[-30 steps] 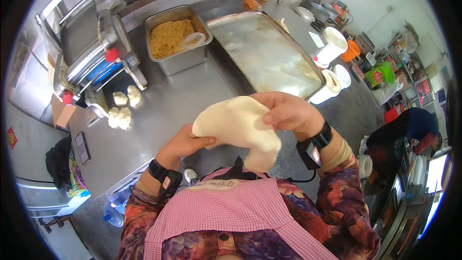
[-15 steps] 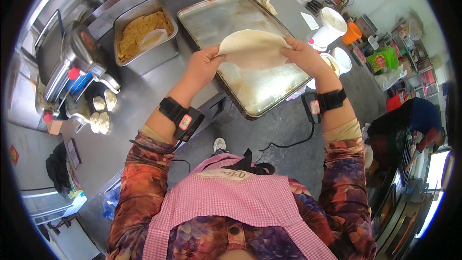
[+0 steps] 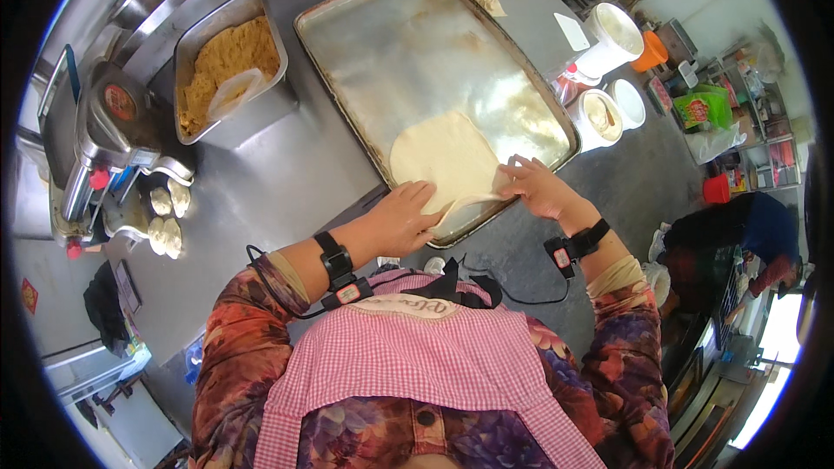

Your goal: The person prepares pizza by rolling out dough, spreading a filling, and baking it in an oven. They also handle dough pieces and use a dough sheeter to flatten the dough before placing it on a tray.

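A thin, pale sheet of dough point(image 3: 443, 152) lies on the near end of a large metal baking tray point(image 3: 408, 52). Its far part rests flat on the tray, while the near edge is raised and slightly folded between my hands. My left hand point(image 3: 407, 215) has its fingers closed on the near left edge of the dough. At the near right edge, my right hand point(image 3: 537, 188) pinches the sheet between thumb and fingers.
Left of the tray, a deep steel pan point(image 3: 269, 104) contains a brown-yellow mash. A metal machine point(image 3: 130, 122) stands farther left, with several pale dough pieces point(image 3: 165, 239) beside it. White tubs point(image 3: 608, 39) are to the right. Another person point(image 3: 747, 234) bends over at the far right.
My hands have come down and nearer to me with the dough sheet. Its far part, held in the air before, now lies on the tray.
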Demonstrator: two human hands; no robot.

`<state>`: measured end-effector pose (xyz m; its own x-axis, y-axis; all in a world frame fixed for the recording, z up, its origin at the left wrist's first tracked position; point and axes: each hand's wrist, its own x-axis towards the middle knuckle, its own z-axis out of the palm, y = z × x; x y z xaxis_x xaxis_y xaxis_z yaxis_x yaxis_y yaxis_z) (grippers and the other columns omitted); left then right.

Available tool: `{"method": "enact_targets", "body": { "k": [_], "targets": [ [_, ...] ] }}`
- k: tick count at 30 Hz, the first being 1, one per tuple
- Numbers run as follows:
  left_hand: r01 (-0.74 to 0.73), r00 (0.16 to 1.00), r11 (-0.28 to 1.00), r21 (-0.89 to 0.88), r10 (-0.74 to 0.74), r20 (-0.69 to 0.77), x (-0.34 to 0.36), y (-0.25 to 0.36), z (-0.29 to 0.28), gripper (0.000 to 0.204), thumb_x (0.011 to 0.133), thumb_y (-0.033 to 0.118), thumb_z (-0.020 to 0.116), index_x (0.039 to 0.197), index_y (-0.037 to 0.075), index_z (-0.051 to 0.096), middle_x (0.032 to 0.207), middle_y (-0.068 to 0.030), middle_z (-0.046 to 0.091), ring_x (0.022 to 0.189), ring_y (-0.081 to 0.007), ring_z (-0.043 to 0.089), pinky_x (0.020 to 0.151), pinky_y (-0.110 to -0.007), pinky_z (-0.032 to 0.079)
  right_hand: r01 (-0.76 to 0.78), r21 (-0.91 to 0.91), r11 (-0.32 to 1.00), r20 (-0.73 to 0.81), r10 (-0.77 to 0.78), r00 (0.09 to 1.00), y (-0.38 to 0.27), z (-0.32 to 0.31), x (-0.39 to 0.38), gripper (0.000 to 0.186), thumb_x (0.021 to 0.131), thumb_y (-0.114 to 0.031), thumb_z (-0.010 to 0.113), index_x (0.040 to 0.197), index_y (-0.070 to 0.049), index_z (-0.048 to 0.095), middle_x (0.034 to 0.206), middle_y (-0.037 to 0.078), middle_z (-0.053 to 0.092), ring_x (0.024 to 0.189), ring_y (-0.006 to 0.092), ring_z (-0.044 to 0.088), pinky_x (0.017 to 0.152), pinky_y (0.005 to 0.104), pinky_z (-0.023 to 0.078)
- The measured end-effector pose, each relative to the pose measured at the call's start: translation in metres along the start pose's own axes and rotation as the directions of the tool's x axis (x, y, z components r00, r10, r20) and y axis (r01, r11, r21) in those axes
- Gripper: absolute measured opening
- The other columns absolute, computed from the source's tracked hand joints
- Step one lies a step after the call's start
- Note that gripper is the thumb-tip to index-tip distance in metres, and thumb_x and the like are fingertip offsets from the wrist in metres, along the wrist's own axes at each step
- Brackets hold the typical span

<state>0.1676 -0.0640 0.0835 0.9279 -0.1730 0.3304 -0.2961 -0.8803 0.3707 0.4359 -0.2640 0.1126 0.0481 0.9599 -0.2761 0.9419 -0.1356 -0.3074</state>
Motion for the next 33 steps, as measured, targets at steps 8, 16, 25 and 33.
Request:
{"method": "enact_targets", "body": {
  "k": [8, 16, 25, 33],
  "targets": [
    [0.100, 0.975, 0.987, -0.122, -0.072, 0.212, -0.001, 0.029, -0.004, 0.037, 0.078, 0.021, 0.065, 0.111, 0.007, 0.061, 0.106, -0.0147, 0.056, 0.100, -0.0330, 0.052, 0.086, -0.044, 0.042, 0.296, -0.102, 0.950, -0.165, -0.310, 0.936, -0.047, -0.002, 0.007, 0.038, 0.072, -0.009, 0.060, 0.109, -0.013, 0.065, 0.135, 0.012, 0.048, 0.133, 0.0393, 0.032, 0.109, 0.0546, 0.027],
    [0.624, 0.763, 0.781, 0.016, -0.605, -0.226, 0.024, -0.009, 0.005, 0.018, 0.081, 0.020, 0.063, 0.088, 0.005, 0.068, 0.089, -0.0155, 0.061, 0.095, -0.0332, 0.054, 0.087, -0.044, 0.041, 0.147, 0.335, 0.931, -0.294, -0.045, 0.955, -0.026, -0.002, 0.031, 0.034, 0.078, -0.009, 0.056, 0.110, -0.008, 0.064, 0.108, 0.016, 0.064, 0.103, 0.0346, 0.058, 0.091, 0.0399, 0.047],
    [0.883, 0.468, 0.466, 0.050, -0.870, -0.156, 0.060, -0.022, 0.013, 0.017, 0.075, 0.022, 0.068, 0.076, 0.006, 0.063, 0.088, -0.0116, 0.064, 0.101, -0.0300, 0.054, 0.106, -0.054, 0.026, -0.174, 0.034, 0.984, -0.433, 0.172, 0.885, -0.002, 0.002, 0.121, 0.023, 0.076, -0.014, 0.065, 0.095, 0.000, 0.062, 0.090, 0.022, 0.062, 0.083, 0.0374, 0.060, 0.075, 0.0436, 0.049],
    [0.849, 0.276, 0.305, -0.432, -0.952, -0.129, 0.034, -0.024, -0.022, 0.011, 0.070, 0.015, 0.069, 0.069, 0.009, 0.060, 0.077, -0.0078, 0.063, 0.093, -0.0277, 0.057, 0.104, -0.052, 0.028, -0.077, 0.772, 0.631, -0.233, 0.394, 0.889, 0.018, -0.020, 0.109, 0.025, 0.075, -0.014, 0.068, 0.096, -0.003, 0.062, 0.081, 0.013, 0.067, 0.076, 0.0263, 0.065, 0.068, 0.0344, 0.051]
  ]
}}
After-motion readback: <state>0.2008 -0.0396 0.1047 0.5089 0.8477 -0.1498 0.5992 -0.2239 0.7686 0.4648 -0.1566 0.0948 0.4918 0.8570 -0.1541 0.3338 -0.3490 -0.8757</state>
